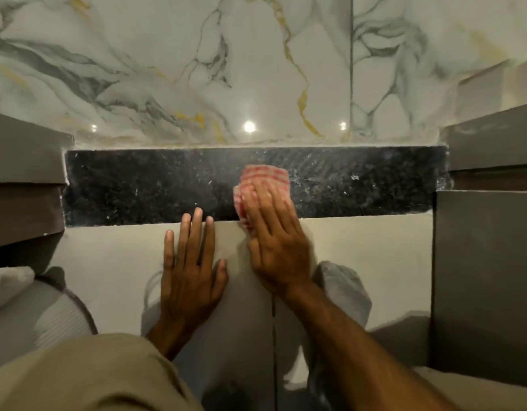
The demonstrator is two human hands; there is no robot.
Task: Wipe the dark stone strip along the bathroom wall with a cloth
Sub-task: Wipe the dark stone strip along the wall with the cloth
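Note:
A dark speckled stone strip [137, 188] runs across the wall between grey cabinets, with dusty smears on its right part. A red-and-white checked cloth [263, 176] lies bunched on the strip right of its middle. My right hand [274, 241] presses flat on the cloth, fingers spread over it, blurred by motion. Below the strip, my left hand [191, 268] rests flat and open against the pale grey tile, fingertips just reaching the strip's lower edge, holding nothing.
White marble wall with grey and gold veins [256, 69] rises above the strip. Grey cabinet blocks stand at the left [25, 173] and right [487, 262]. A white ribbed object [48, 315] sits at lower left. My trouser leg [78, 375] fills the bottom.

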